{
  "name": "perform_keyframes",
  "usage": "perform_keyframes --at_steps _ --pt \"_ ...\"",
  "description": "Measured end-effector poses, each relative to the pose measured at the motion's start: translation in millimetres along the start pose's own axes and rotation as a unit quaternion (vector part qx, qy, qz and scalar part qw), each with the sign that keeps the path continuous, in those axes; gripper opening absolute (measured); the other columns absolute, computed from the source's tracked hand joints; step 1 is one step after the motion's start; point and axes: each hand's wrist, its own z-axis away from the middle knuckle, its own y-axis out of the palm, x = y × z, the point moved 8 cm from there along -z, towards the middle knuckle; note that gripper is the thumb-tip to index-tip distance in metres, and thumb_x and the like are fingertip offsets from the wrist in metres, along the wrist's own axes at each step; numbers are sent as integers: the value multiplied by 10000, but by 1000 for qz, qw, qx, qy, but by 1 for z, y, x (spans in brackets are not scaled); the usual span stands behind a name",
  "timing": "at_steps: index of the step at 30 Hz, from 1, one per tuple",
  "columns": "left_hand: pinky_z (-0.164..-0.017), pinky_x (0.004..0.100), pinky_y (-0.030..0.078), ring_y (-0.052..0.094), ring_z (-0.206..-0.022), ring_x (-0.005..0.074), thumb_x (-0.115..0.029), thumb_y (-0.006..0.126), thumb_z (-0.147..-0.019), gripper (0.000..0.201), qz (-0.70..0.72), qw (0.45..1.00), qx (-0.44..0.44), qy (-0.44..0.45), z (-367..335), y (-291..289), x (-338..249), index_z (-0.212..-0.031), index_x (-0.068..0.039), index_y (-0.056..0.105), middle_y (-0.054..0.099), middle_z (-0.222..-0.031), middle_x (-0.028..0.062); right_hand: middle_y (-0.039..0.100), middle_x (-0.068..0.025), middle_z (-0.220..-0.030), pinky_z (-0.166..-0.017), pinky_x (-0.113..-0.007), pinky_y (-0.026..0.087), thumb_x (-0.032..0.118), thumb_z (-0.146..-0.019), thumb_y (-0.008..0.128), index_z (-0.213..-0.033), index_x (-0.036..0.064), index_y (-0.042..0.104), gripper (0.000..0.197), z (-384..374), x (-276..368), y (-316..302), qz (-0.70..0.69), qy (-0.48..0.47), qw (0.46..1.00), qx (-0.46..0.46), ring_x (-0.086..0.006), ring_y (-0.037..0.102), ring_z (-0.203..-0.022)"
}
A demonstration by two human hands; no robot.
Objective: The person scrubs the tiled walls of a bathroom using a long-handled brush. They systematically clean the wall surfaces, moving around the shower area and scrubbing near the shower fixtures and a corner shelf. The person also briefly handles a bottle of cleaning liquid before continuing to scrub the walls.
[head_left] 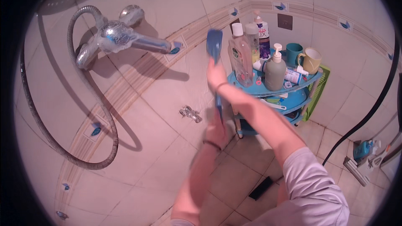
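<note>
Both my hands are closed around a blue long-handled tool (215, 42) with a flat, broad head, held upright close to the tiled wall (167, 104). My right hand (216, 74) grips it just below the head. Lower down, my left hand (216, 132) is wrapped around the handle, and a length of blue handle shows between the two. Motion blurs the tool's head, so its working side cannot be made out. Just right of my right hand stands a clear pinkish bottle (241, 60) with a white cap. A small metal tap fitting (191, 114) juts from the wall left of my hands.
A chrome shower mixer (117, 37) with a looping metal hose (111, 142) occupies the left wall. A blue tiered corner shelf (297, 96) holds a grey pump bottle (275, 71), cups and tubes. On the floor lies a black brush-like head (260, 188); a black hose (364, 121) hangs at right.
</note>
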Motion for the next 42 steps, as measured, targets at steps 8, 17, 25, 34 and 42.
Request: perform_keyframes --at_steps 8,17,25,34,42 --pt "-503 429 371 476 -527 345 -384 254 -885 516 -167 985 29 -44 -14 37 -118 -712 29 511 484 -535 186 468 -103 -512 -274 -323 321 499 -839 300 -611 23 463 553 -46 7 -27 -124 89 988 40 -209 454 -325" --pt "-506 385 351 453 -538 284 -425 311 -873 522 -130 990 -27 -48 68 7 -83 -724 26 526 459 -569 156 503 -195 -567 -511 -401 405 516 -842 269 -662 -27 529 628 33 3 -2 -58 -28 993 101 -319 510 -560" --pt "-490 365 358 496 -508 262 -362 356 -873 442 -88 990 -104 -40 64 -51 -77 -712 18 514 474 -554 146 473 -151 -510 -470 -374 395 454 -860 333 -689 -38 515 552 67 44 33 -80 -124 989 30 -262 525 -503" --pt "-572 422 384 508 -650 397 -438 324 -866 534 -195 978 -55 -45 60 -32 -126 -739 37 533 522 -663 230 562 -254 -678 -554 -415 445 510 -838 293 -757 -54 569 634 58 45 -1 -117 109 973 168 -384 576 -679" --pt "-501 337 366 462 -535 211 -404 353 -869 475 -84 969 -194 -128 166 -120 -39 -722 23 501 490 -594 132 485 -228 -563 -557 -423 425 454 -868 290 -668 -55 516 592 202 63 60 -109 -122 967 194 -286 551 -570"
